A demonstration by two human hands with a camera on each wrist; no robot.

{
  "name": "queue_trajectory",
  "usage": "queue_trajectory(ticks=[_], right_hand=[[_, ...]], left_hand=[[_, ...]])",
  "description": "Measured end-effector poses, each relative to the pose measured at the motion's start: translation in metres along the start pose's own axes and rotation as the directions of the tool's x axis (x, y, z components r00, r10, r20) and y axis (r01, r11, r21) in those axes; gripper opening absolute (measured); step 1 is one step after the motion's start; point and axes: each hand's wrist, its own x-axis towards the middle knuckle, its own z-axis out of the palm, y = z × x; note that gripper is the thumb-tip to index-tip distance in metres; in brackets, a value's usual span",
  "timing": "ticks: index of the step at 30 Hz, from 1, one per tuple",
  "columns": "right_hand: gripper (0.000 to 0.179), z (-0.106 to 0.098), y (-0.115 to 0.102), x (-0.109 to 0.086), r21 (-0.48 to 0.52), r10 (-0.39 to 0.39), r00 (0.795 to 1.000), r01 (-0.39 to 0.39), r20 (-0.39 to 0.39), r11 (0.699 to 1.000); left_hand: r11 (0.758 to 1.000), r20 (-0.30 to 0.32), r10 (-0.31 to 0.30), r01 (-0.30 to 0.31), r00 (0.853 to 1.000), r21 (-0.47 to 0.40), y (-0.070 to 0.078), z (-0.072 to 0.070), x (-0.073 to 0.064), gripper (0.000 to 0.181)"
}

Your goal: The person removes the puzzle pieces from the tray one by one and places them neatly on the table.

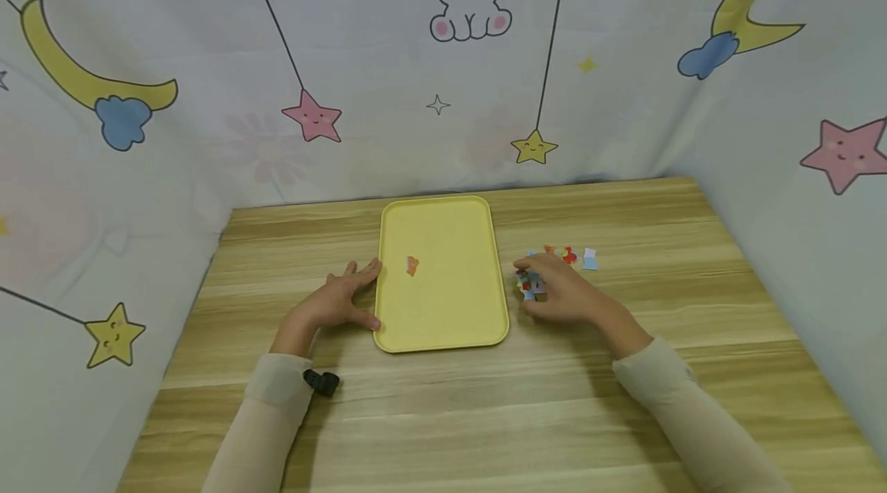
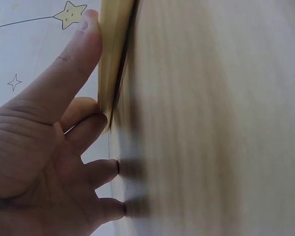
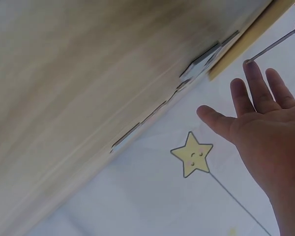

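A yellow tray (image 1: pixel 443 323) lies on the table with one small orange jigsaw puzzle piece (image 1: pixel 412 266) on it, left of its middle. My left hand (image 1: pixel 339 300) rests at the tray's left edge, fingers spread, thumb against the rim (image 2: pixel 113 49). To the right of the tray, my right hand (image 1: pixel 561 289) pinches a thin puzzle piece (image 3: pixel 271 46), seen edge-on between thumb and a fingertip in the right wrist view. That hand is above the table and partly covers a group of pieces. Beyond it lie a red piece (image 1: pixel 570 255) and a pale blue-and-white piece (image 1: pixel 589 259).
The wood-grain table (image 1: pixel 443 424) meets a white cloth backdrop (image 1: pixel 388 77) printed with stars, moons and a rabbit at the back and both sides. A black device (image 1: pixel 322 382) sits at the left cuff.
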Motion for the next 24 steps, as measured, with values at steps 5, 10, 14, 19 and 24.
queue_trajectory(ticks=[5,10,14,19,24], right_hand=[[0.054,-0.007,0.008,-0.008,0.003,0.003,1.0,-0.003,-0.023,1.0],[0.055,-0.013,0.017,-0.018,0.01,0.029,0.999,-0.028,-0.041,1.0],[0.056,-0.018,0.025,-0.026,-0.018,0.035,0.997,-0.036,-0.066,0.999],[0.056,-0.021,0.035,-0.035,-0.056,0.055,0.996,-0.059,-0.072,0.997],[0.059,-0.026,0.039,-0.042,-0.065,0.1,0.994,-0.103,-0.05,0.992]], left_hand=[[1.0,-0.001,-0.008,0.008,1.0,-0.008,0.0,0.0,0.0,0.117],[1.0,0.001,-0.002,0.002,1.0,-0.008,0.001,-0.001,-0.001,0.117],[1.0,-0.005,0.005,-0.005,1.0,-0.002,0.002,-0.001,0.0,0.116],[1.0,-0.004,0.002,-0.002,1.0,0.004,0.001,-0.001,0.0,0.117],[1.0,0.001,-0.005,0.005,1.0,0.005,0.002,0.0,-0.001,0.117]])
